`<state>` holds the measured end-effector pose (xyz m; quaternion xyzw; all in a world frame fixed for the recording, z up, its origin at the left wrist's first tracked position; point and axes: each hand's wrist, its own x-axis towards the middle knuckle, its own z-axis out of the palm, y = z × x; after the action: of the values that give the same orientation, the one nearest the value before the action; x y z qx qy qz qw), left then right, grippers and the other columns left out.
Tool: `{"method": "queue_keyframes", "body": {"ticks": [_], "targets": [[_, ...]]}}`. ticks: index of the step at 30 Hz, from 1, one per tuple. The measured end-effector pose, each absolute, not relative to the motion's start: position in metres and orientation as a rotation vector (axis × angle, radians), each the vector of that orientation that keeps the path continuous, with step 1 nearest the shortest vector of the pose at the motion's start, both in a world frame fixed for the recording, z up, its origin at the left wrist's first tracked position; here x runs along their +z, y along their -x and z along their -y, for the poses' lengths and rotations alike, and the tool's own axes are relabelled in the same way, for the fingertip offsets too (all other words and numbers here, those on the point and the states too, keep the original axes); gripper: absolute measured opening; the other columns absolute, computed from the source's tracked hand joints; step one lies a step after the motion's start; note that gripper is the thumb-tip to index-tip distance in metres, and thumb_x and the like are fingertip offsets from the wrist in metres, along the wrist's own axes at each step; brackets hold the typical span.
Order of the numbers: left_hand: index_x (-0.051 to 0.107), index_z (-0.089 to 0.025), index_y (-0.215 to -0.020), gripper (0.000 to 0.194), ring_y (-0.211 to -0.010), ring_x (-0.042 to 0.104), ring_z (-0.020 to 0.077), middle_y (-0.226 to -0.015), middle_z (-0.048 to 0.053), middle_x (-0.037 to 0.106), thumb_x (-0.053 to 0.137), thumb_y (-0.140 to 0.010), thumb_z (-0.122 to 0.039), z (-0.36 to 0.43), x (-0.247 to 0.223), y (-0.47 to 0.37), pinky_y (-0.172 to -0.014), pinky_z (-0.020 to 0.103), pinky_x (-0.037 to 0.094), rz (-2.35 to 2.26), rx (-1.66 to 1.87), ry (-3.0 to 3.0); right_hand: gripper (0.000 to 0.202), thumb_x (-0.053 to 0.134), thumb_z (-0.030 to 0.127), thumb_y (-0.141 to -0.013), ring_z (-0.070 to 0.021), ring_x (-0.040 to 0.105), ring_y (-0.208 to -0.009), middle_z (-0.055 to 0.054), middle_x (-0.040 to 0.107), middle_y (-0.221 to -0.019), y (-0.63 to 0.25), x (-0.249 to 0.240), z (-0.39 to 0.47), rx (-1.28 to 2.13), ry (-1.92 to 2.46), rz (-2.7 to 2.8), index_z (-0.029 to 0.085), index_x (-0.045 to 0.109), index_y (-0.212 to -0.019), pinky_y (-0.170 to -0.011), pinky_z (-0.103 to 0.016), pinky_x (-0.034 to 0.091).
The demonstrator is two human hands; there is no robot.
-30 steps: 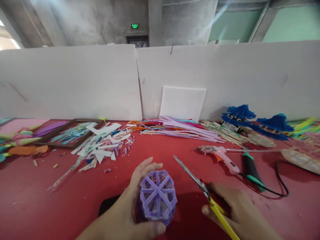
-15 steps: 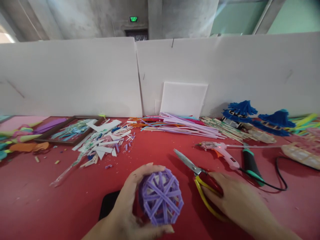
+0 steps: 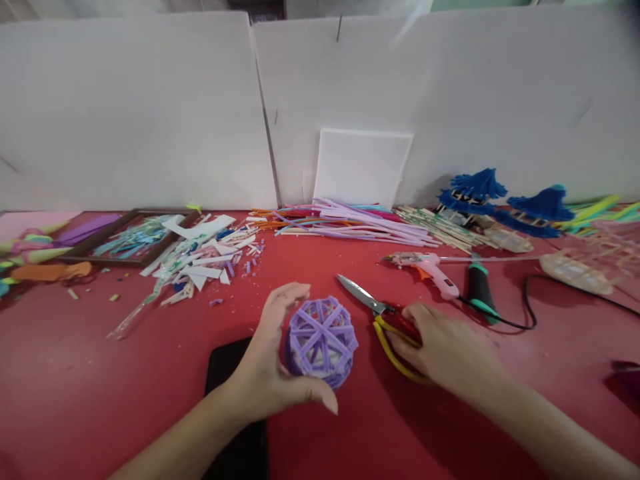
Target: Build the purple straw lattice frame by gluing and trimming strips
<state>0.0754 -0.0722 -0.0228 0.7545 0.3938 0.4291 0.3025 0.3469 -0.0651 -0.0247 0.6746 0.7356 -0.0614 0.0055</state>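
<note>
A round lattice made of purple pipe cleaners (image 3: pixel 323 340), with spokes crossing on its top face, stands on the red table in front of me. Around its left side curves my left hand (image 3: pixel 273 360), thumb and fingers spread, with a gap showing between fingertips and lattice. My right hand (image 3: pixel 435 340) has its fingers around the handles of scissors (image 3: pixel 363 293) with red and yellow grips. The blades lie near the table, closed and pointing away to the left. Part of the handles is hidden by my fingers.
A black phone-like slab (image 3: pixel 230 367) lies under my left forearm. A pink glue gun (image 3: pixel 430 267) with a black cable and a green-black tool (image 3: pixel 480 293) lie right. Pipe cleaners (image 3: pixel 350 223), paper scraps (image 3: pixel 205 260) and blue-roofed models (image 3: pixel 537 210) line the white partition (image 3: pixel 150 113).
My left hand has loosened from the purple lattice, its fingers now apart from it. My right hand stays at the scissors. The view has tilted downward.
</note>
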Motion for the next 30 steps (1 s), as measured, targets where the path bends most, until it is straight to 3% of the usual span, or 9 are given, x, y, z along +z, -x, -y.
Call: {"method": "queue_keyframes", "body": {"ticks": [3, 7, 10, 13, 18, 22, 30], "targets": [[0.049, -0.025, -0.128, 0.082, -0.118, 0.059, 0.0336, -0.126, 0.015, 0.055, 0.078, -0.063, -0.066, 0.070, -0.020, -0.076, -0.102, 0.052, 0.050, -1.078, 1.039, -2.011, 0.015, 0.058, 0.034, -0.081, -0.0263, 0.070, -0.067, -0.008, 0.071, -0.073, -0.346, -0.025, 0.066, -0.281, -2.154, -2.218, 0.019, 0.059, -0.086, -0.052, -0.029, 0.032], [0.047, -0.026, -0.125, 0.073, -0.109, 0.062, 0.0276, -0.119, 0.011, 0.056, 0.076, -0.069, -0.062, 0.069, -0.017, -0.079, -0.094, 0.044, 0.055, -1.049, 1.141, -2.020, 0.018, 0.059, 0.024, -0.074, -0.0246, 0.070, -0.080, -0.008, 0.073, -0.090, -0.346, -0.034, 0.064, -0.319, -2.323, -2.466, 0.021, 0.058, -0.092, -0.062, -0.028, 0.043], [0.049, -0.025, -0.121, 0.069, -0.115, 0.057, 0.0272, -0.123, 0.010, 0.050, 0.080, -0.068, -0.057, 0.067, -0.017, -0.079, -0.097, 0.044, 0.053, -1.082, 1.349, -2.142, 0.015, 0.058, 0.035, -0.076, -0.0192, 0.063, -0.066, -0.004, 0.067, -0.076, -0.346, -0.033, 0.066, -0.492, -2.385, -2.676, 0.022, 0.052, -0.080, -0.058, -0.027, 0.043], [0.048, -0.023, -0.118, 0.071, -0.117, 0.055, 0.0275, -0.124, 0.011, 0.048, 0.085, -0.065, -0.052, 0.065, -0.020, -0.073, -0.098, 0.044, 0.052, -1.134, 1.494, -2.245, 0.029, 0.057, 0.050, -0.078, -0.0131, 0.045, -0.051, 0.003, 0.051, -0.060, -0.344, -0.024, 0.072, -0.797, -2.231, -2.803, 0.023, 0.047, -0.074, -0.047, -0.024, 0.036], [0.049, -0.021, -0.117, 0.061, -0.117, 0.055, 0.0289, -0.125, 0.013, 0.052, 0.085, -0.070, -0.037, 0.063, -0.021, -0.064, -0.098, 0.045, 0.051, -1.173, 1.479, -2.477, 0.044, 0.053, 0.060, -0.082, -0.0110, 0.035, -0.052, 0.004, 0.044, -0.060, -0.339, -0.013, 0.078, -0.873, -1.911, -2.989, 0.023, 0.038, -0.064, -0.048, -0.023, 0.028], [0.049, -0.018, -0.120, 0.060, -0.120, 0.055, 0.0301, -0.126, 0.015, 0.052, 0.082, -0.073, -0.031, 0.062, -0.019, -0.062, -0.099, 0.044, 0.052, -1.073, 1.485, -2.592, 0.051, 0.058, 0.065, -0.079, -0.0107, 0.034, -0.053, 0.004, 0.044, -0.059, -0.339, -0.016, 0.077, -0.860, -1.869, -2.941, 0.022, 0.038, -0.062, -0.049, -0.023, 0.026], [0.048, -0.014, -0.121, 0.051, -0.120, 0.055, 0.0288, -0.126, 0.018, 0.052, 0.075, -0.082, -0.032, 0.064, -0.017, -0.063, -0.100, 0.041, 0.053, -0.973, 1.411, -2.675, 0.044, 0.075, 0.046, -0.069, -0.0098, 0.032, -0.054, 0.006, 0.043, -0.060, -0.339, -0.014, 0.081, -1.038, -1.868, -2.822, 0.021, 0.040, -0.061, -0.049, -0.022, 0.026]]}}
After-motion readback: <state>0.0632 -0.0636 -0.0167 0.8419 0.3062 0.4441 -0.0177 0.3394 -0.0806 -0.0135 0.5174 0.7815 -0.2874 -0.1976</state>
